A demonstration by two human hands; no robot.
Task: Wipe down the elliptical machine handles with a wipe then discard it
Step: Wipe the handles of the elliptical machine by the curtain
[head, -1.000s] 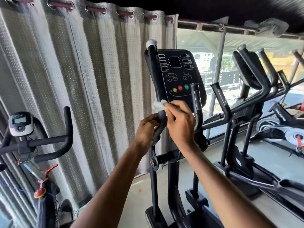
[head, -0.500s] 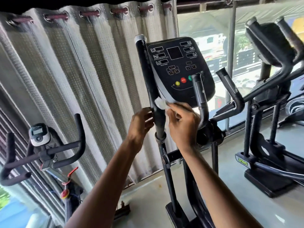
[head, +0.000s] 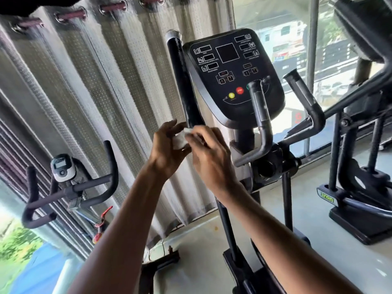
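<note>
- We see both hands meeting just below and to the left of the console (head: 233,71), with the white wipe (head: 180,140) bunched between them.
- The left hand (head: 166,151) has its fingers loosely bent and holds the wipe between thumb and fingers. The right hand (head: 210,160) pinches the wipe's other side with curled fingertips. Neither hand grips the machine itself.
- The wipe sits at the foot of the tall left handle (head: 180,81), the black bar with a silver cap that rises along the console's left edge. We cannot tell whether the wipe touches the bar or sits just in front of it.
- We judge the wiping step to be in hand, and the two-handed hold looks like refolding or re-gripping the wipe rather than a stroke.
- Below the console stands the short curved grip (head: 259,111), and to the console's right the angled right handle (head: 301,92). Whether either has been cleaned is not something we can see.
- We think the next move calls for one hand to wrap the wipe around a bar and run it along the full length. After that come the grips on the console's far side.
- No bin shows anywhere around the console, so discarding will mean turning away from the machine.
</note>
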